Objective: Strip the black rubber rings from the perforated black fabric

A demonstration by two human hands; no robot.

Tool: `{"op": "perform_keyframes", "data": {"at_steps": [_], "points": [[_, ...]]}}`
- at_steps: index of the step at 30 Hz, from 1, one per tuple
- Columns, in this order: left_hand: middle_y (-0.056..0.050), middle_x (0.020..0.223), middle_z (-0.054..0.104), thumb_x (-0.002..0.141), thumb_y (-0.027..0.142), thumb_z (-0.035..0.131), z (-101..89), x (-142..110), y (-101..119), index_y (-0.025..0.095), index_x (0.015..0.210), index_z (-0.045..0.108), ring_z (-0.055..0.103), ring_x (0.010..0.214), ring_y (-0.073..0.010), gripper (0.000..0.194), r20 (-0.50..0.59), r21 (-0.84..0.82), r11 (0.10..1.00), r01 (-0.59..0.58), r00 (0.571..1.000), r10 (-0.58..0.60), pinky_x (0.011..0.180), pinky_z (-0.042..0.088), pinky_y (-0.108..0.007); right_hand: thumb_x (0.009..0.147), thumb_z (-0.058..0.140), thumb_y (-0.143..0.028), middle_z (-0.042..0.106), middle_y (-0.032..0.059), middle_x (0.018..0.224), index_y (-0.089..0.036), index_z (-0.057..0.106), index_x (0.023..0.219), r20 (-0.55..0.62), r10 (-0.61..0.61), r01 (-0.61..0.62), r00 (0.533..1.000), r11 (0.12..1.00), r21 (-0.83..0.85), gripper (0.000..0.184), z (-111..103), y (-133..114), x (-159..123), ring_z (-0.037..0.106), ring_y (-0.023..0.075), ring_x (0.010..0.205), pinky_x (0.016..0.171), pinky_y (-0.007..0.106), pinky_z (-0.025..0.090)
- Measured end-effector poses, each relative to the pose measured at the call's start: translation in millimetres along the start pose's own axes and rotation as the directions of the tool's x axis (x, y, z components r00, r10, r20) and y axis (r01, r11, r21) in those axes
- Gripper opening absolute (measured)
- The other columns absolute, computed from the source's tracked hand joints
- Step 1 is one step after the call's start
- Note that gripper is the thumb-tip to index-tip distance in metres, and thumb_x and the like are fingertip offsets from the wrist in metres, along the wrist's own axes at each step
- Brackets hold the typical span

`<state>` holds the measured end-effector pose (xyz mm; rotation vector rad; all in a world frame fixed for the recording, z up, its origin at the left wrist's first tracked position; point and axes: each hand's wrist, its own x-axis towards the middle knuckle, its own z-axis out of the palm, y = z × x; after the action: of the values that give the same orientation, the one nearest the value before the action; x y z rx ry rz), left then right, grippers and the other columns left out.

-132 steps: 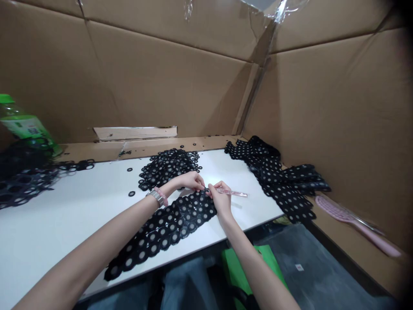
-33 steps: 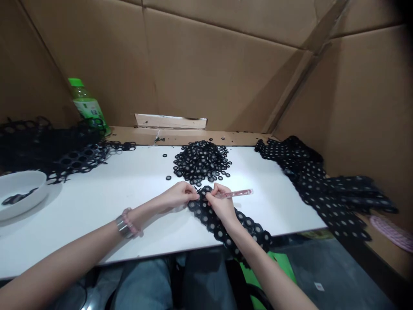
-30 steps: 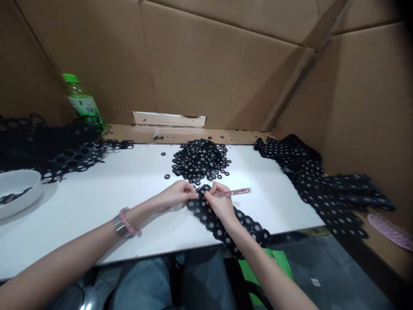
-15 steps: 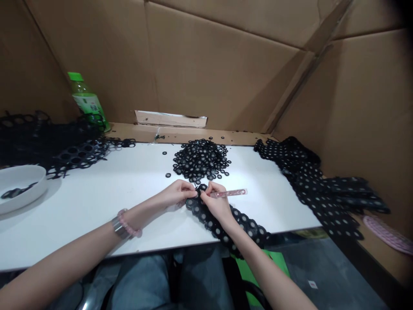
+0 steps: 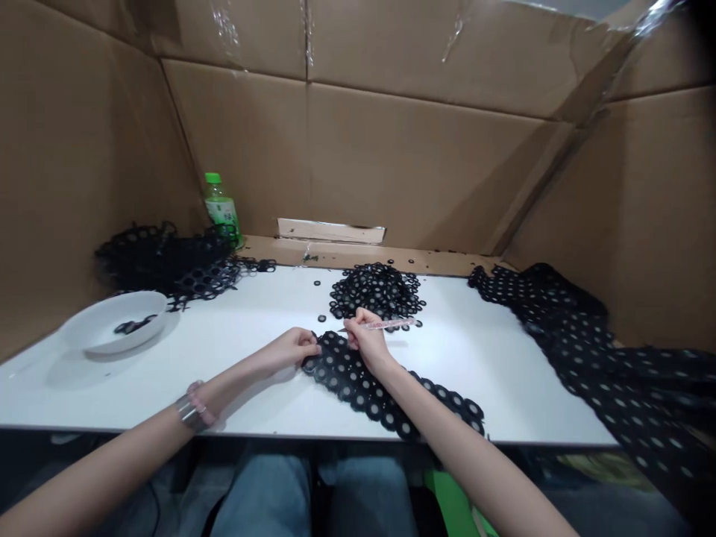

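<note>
A strip of black lace with pale round centres [image 5: 358,391] lies across the white table [image 5: 481,380], running from my hands to the front edge. My left hand [image 5: 294,347] is at the strip's end, fingertips pinched on its edge. My right hand [image 5: 363,335] grips a slim, clear pink seam ripper [image 5: 388,324], its thin metal tip pointing left over the lace. Just beyond my hands is a heap of loose black rings [image 5: 376,291], with several single rings scattered around it.
A white bowl [image 5: 112,321] holding a few black pieces stands at left, before a tangled black lace heap [image 5: 168,261]. A green-capped bottle [image 5: 221,209] stands behind. More dotted black lace [image 5: 564,328] spills off the right side. Cardboard walls enclose the table's back and sides.
The view has pulled back and shifted, so the table appears smaller and the bowl shows whole. My right hand has moved up the strip, and the seam ripper's tip now points left over the lace.
</note>
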<state>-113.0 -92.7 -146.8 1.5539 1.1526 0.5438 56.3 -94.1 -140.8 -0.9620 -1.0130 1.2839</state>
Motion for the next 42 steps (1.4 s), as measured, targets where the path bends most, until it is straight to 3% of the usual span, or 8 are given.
{"op": "perform_keyframes", "data": {"at_steps": [5, 11, 17, 26, 30, 38, 40, 42], "points": [[0.005, 0.046, 0.045, 0.067, 0.027, 0.048, -5.0, 5.2, -0.4, 0.014, 0.061, 0.048, 0.040, 0.039, -0.0074, 0.014, 0.095, -0.009, 1.000, 0.022, 0.995, -0.021, 0.039, 0.029, -0.019, 0.065, 0.059, -0.025, 0.043, -0.0098, 0.038, -0.021, 0.033, 0.055, -0.113, 0.012, -0.013, 0.994, 1.000, -0.008, 0.028, 3.9, -8.4, -25.4, 0.029, 0.0040, 0.031, 0.031, 0.015, 0.016], [0.005, 0.047, 0.043, 0.065, 0.042, 0.060, -8.1, 11.0, 9.4, 0.013, 0.060, 0.050, 0.039, 0.038, -0.0069, 0.031, 0.235, 0.129, 0.991, 0.037, 0.970, -0.067, 0.037, 0.028, -0.018, 0.067, 0.059, -0.030, 0.047, -0.0066, 0.041, -0.021, 0.037, 0.055, -0.110, -0.031, 0.007, 0.993, 0.978, -0.211, 0.027, 0.9, 11.2, -37.0, 0.037, 0.0068, 0.035, 0.034, 0.018, 0.024], [0.005, 0.054, 0.040, 0.069, 0.044, 0.058, -6.2, 1.0, 3.3, 0.013, 0.064, 0.049, 0.036, 0.046, -0.0069, 0.032, 0.172, 0.059, 0.998, -0.038, 0.985, 0.027, 0.041, 0.027, -0.019, 0.064, 0.056, -0.022, 0.045, -0.0062, 0.041, -0.021, 0.035, 0.052, -0.063, -0.057, 0.025, 0.996, 0.907, -0.421, 0.024, -1.5, 10.1, -38.4, 0.046, 0.0105, 0.039, 0.040, 0.021, 0.032], [0.006, 0.055, 0.032, 0.072, 0.042, 0.055, -3.2, -1.1, 0.0, 0.015, 0.063, 0.045, 0.029, 0.047, -0.0068, 0.031, 0.123, 0.079, 0.995, -0.057, 0.991, 0.047, 0.043, 0.022, -0.020, 0.066, 0.055, -0.024, 0.045, -0.0056, 0.043, -0.022, 0.036, 0.054, 0.008, -0.040, 0.040, 0.999, 0.914, -0.403, 0.023, 0.5, 9.6, -38.7, 0.051, 0.0129, 0.042, 0.039, 0.021, 0.033], [0.005, 0.056, 0.034, 0.074, 0.041, 0.054, -0.5, -3.3, 0.4, 0.014, 0.068, 0.047, 0.031, 0.047, -0.0068, 0.028, 0.135, 0.024, 0.998, -0.052, 0.990, 0.048, 0.043, 0.024, -0.019, 0.067, 0.055, -0.024, 0.045, -0.0053, 0.044, -0.021, 0.036, 0.053, 0.036, -0.051, 0.062, 0.998, 0.889, -0.453, 0.023, 0.1, 9.9, -38.1, 0.047, 0.0116, 0.041, 0.040, 0.022, 0.032], [0.003, 0.059, 0.045, 0.069, 0.035, 0.057, 5.0, -3.1, 0.8, 0.012, 0.071, 0.053, 0.039, 0.051, -0.0078, 0.023, 0.162, -0.191, 0.981, -0.035, 0.985, 0.067, 0.048, 0.029, -0.020, 0.069, 0.050, -0.017, 0.036, -0.0062, 0.044, -0.020, 0.033, 0.049, 0.146, -0.238, 0.275, 0.960, 0.716, -0.642, 0.027, 5.0, 12.3, -38.6, 0.032, 0.0086, 0.043, 0.044, 0.023, 0.025], [0.002, 0.060, 0.047, 0.068, 0.035, 0.057, 4.3, -2.1, 1.0, 0.012, 0.071, 0.053, 0.041, 0.052, -0.0087, 0.024, 0.166, -0.197, 0.980, -0.021, 0.985, 0.055, 0.049, 0.030, -0.020, 0.068, 0.052, -0.018, 0.038, -0.0060, 0.043, -0.020, 0.033, 0.048, 0.124, -0.208, 0.240, 0.970, 0.755, -0.610, 0.027, 3.9, 11.5, -37.3, 0.034, 0.0086, 0.042, 0.044, 0.023, 0.026], [0.003, 0.058, 0.046, 0.069, 0.035, 0.057, 3.1, -0.5, 2.2, 0.012, 0.070, 0.053, 0.039, 0.050, -0.0084, 0.023, 0.152, -0.155, 0.988, -0.013, 0.988, 0.037, 0.047, 0.029, -0.020, 0.067, 0.054, -0.022, 0.042, -0.0061, 0.042, -0.021, 0.034, 0.050, 0.048, -0.117, 0.126, 0.992, 0.864, -0.488, 0.027, -0.7, 9.4, -35.7, 0.037, 0.0086, 0.040, 0.042, 0.022, 0.027]]}}
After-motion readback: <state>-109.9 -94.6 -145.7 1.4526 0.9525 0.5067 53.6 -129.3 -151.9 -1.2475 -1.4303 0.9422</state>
